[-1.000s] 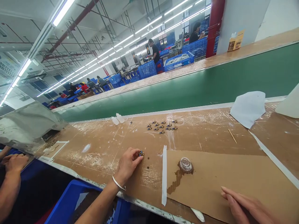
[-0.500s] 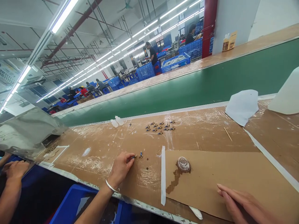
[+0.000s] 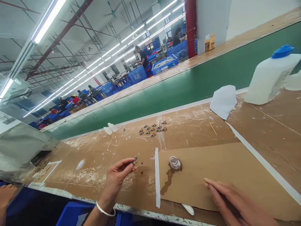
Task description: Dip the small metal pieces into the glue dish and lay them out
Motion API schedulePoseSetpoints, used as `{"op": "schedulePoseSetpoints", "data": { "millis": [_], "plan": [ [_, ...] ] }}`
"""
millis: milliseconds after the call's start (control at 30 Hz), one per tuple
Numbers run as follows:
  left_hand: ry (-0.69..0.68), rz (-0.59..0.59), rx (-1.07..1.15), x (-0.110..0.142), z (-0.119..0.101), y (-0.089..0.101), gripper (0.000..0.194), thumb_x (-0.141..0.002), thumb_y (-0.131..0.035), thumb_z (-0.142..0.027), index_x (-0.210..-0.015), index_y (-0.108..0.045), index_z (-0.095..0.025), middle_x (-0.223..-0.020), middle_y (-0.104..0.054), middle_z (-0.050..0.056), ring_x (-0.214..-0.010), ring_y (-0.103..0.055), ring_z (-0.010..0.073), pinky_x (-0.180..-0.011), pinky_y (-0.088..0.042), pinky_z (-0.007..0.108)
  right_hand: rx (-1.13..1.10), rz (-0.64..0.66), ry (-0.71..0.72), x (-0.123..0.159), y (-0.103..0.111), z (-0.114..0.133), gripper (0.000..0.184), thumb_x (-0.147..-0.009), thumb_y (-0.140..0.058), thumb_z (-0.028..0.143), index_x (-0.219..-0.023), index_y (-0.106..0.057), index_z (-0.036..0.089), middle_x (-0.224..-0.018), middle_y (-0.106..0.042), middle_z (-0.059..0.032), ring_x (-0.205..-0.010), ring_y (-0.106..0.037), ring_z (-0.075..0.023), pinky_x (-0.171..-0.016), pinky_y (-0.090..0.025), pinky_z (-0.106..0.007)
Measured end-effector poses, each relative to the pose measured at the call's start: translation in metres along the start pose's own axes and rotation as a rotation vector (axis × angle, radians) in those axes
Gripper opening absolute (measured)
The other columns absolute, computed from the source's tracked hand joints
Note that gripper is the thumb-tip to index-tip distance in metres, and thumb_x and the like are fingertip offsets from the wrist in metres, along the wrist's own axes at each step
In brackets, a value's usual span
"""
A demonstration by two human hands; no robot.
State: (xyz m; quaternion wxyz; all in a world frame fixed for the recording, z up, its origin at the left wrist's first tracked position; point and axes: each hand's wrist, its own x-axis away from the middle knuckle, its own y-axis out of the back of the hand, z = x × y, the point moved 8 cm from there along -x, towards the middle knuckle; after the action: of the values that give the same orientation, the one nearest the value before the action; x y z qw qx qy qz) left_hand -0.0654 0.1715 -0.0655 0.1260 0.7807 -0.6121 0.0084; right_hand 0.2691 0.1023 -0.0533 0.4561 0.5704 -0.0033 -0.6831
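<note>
Between the thumb and forefinger of my left hand (image 3: 115, 177) is a small blue-and-gold trinket (image 3: 135, 160). A second one may overlap it at the fingertips; I cannot tell. Two small dark beads (image 3: 142, 168) lie on the brown work surface just right of these fingers. My right hand (image 3: 229, 197) hovers over the cardboard sheet (image 3: 199, 194), thumb and forefinger pressed together, with anything between them too small to make out. On that sheet sits a round clear dish (image 3: 175, 163) in a dark wet stain. Beyond my left hand, several similar trinkets (image 3: 152, 129) are grouped on the surface.
Two small white bottles (image 3: 110, 128) lie at the far edge. A wooden stick (image 3: 213, 128), a white sheet (image 3: 223, 100) and a blue-capped jug (image 3: 268, 78) are at right. A blue bin (image 3: 72, 213) is below the front edge. Another person's hand (image 3: 7, 194) is at far left.
My left hand has drawn up the trinket it was reaching at, its fingers now closer to the beads. The view has swung right, showing the jug's cap. My right hand keeps its pinch.
</note>
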Motion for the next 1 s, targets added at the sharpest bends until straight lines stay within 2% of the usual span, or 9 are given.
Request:
{"op": "schedulePoseSetpoints", "data": {
  "millis": [100, 267, 367, 500, 567, 667, 767, 867, 1000],
  "plan": [
    [0.108, 0.059, 0.196, 0.003, 0.001, -0.02, 0.034, -0.058, -0.081, -0.027, -0.087, -0.07, -0.012, -0.079, -0.068, 0.005, -0.07, -0.066, 0.0127, -0.077, -0.055, 0.024, -0.013, -0.007, -0.015, -0.001, 0.003, 0.0, 0.022, -0.092, -0.045, 0.028, -0.107, -0.056, 0.018, -0.095, -0.065, -0.0009, -0.084, -0.063, -0.0097, -0.087, -0.046, -0.018],
    [0.229, 0.119, 0.314, -0.001, 0.004, -0.04, 0.031, -0.056, -0.082, -0.018, -0.084, -0.071, -0.012, -0.079, -0.067, 0.006, -0.068, -0.065, 0.0134, -0.072, -0.056, 0.023, -0.068, -0.037, -0.068, -0.004, 0.006, 0.0, 0.02, -0.092, -0.045, 0.023, -0.108, -0.056, 0.017, -0.094, -0.064, -0.0014, -0.086, -0.063, -0.0094, -0.086, -0.047, -0.019],
    [0.262, 0.152, 0.317, -0.003, 0.002, -0.048, 0.03, -0.057, -0.081, -0.017, -0.085, -0.072, -0.012, -0.082, -0.068, 0.007, -0.073, -0.066, 0.0145, -0.072, -0.055, 0.021, -0.124, -0.049, -0.087, -0.005, 0.007, -0.001, 0.02, -0.09, -0.048, 0.02, -0.108, -0.056, 0.016, -0.092, -0.063, -0.0024, -0.087, -0.061, -0.0088, -0.083, -0.047, -0.018],
    [0.197, 0.143, 0.172, -0.002, -0.009, -0.054, 0.032, -0.057, -0.082, -0.027, -0.084, -0.072, -0.012, -0.081, -0.069, 0.007, -0.071, -0.066, 0.0144, -0.074, -0.055, 0.022, -0.166, -0.063, -0.096, -0.003, 0.008, -0.001, 0.022, -0.087, -0.052, 0.014, -0.109, -0.055, 0.015, -0.093, -0.061, -0.0043, -0.089, -0.059, -0.0095, -0.083, -0.047, -0.02],
    [0.097, 0.126, -0.001, -0.001, -0.021, -0.056, 0.034, -0.058, -0.081, -0.032, -0.085, -0.072, -0.014, -0.081, -0.069, 0.006, -0.073, -0.066, 0.013, -0.074, -0.054, 0.019, -0.186, -0.076, -0.107, -0.002, 0.009, -0.002, 0.023, -0.086, -0.052, 0.011, -0.109, -0.056, 0.014, -0.093, -0.061, -0.0048, -0.088, -0.058, -0.0099, -0.082, -0.047, -0.021],
    [-0.145, 0.163, -0.317, 0.002, -0.045, -0.069, 0.03, -0.063, -0.077, -0.036, -0.086, -0.072, -0.017, -0.083, -0.068, 0.004, -0.079, -0.063, 0.0109, -0.072, -0.051, 0.014, -0.237, -0.088, -0.136, -0.001, 0.009, -0.004, 0.025, -0.085, -0.052, 0.007, -0.109, -0.056, 0.014, -0.093, -0.06, -0.0055, -0.087, -0.057, -0.0102, -0.079, -0.047, -0.022],
    [-0.429, 0.241, -0.56, 0.01, -0.07, -0.093, 0.019, -0.073, -0.068, -0.036, -0.085, -0.071, -0.021, -0.09, -0.068, 0.001, -0.085, -0.063, 0.0105, -0.074, -0.051, 0.014, -0.264, -0.1, -0.161, -0.002, 0.01, -0.004, 0.027, -0.084, -0.052, 0.004, -0.109, -0.056, 0.014, -0.091, -0.06, -0.0055, -0.086, -0.056, -0.0105, -0.079, -0.047, -0.024],
    [-0.701, 0.296, -0.749, 0.02, -0.088, -0.12, 0.011, -0.079, -0.062, -0.03, -0.086, -0.07, -0.026, -0.089, -0.067, -0.003, -0.083, -0.063, 0.0074, -0.076, -0.05, 0.013, -0.281, -0.117, -0.181, -0.003, 0.012, -0.005, 0.027, -0.083, -0.052, 0.002, -0.107, -0.056, 0.013, -0.089, -0.06, -0.0052, -0.083, -0.055, -0.0101, -0.078, -0.047, -0.024],
    [-0.944, 0.329, -0.899, 0.033, -0.102, -0.147, 0.009, -0.081, -0.061, -0.023, -0.086, -0.068, -0.025, -0.085, -0.067, -0.005, -0.078, -0.063, 0.0037, -0.072, -0.049, 0.009, -0.276, -0.149, -0.197, -0.005, 0.015, -0.006, 0.026, -0.082, -0.053, 0.002, -0.106, -0.056, 0.012, -0.088, -0.059, -0.0051, -0.083, -0.055, -0.01, -0.08, -0.046, -0.024]
  ]
}}
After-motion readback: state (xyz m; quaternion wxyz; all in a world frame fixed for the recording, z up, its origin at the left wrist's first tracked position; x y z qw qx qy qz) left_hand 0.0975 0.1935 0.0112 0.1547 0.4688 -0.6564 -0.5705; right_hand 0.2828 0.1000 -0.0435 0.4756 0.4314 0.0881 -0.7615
